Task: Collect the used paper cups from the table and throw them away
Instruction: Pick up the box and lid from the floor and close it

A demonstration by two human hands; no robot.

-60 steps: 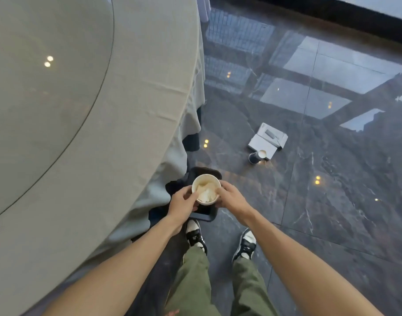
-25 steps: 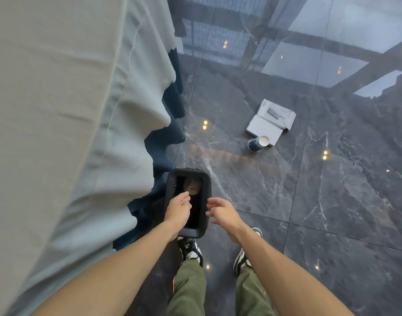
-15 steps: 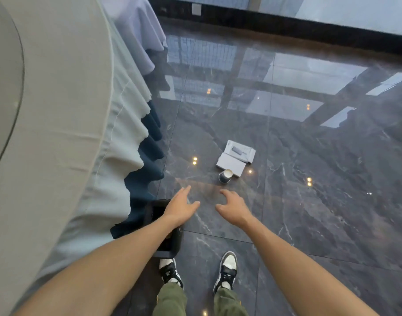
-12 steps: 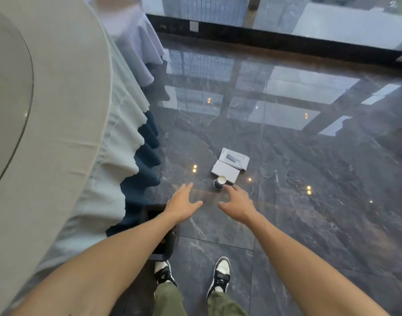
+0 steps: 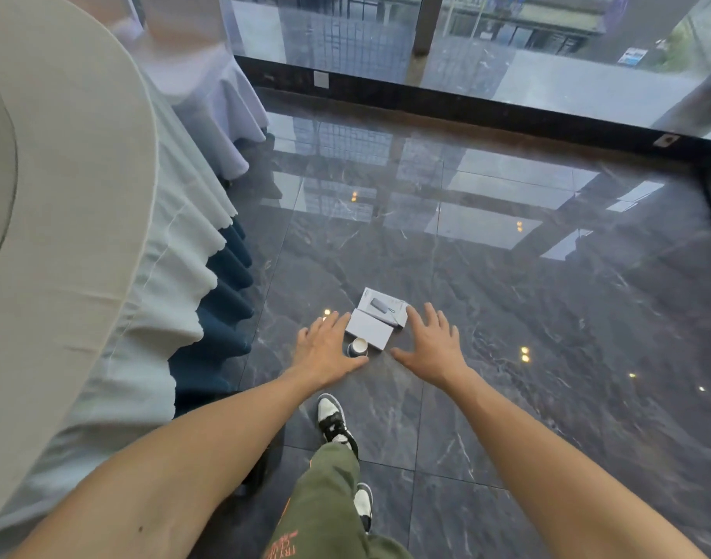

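A small dark paper cup with a white rim stands on the dark marble floor. It shows in the gap between my two hands. My left hand is held out flat with fingers spread, empty, just left of the cup in the picture. My right hand is also spread and empty, to the cup's right. Both hands hover above the floor. The black bin is hidden, apart from a dark sliver behind my left forearm.
Two white boxes lie on the floor just behind the cup. The round table with its pale cloth fills the left side. A white-covered chair stands beyond it. Glass wall runs along the back. My foot steps forward.
I held a cup over the black bin, then it lay inside the bin. My hands came away empty and spread. The view lifted, and the bin slid behind my left arm.
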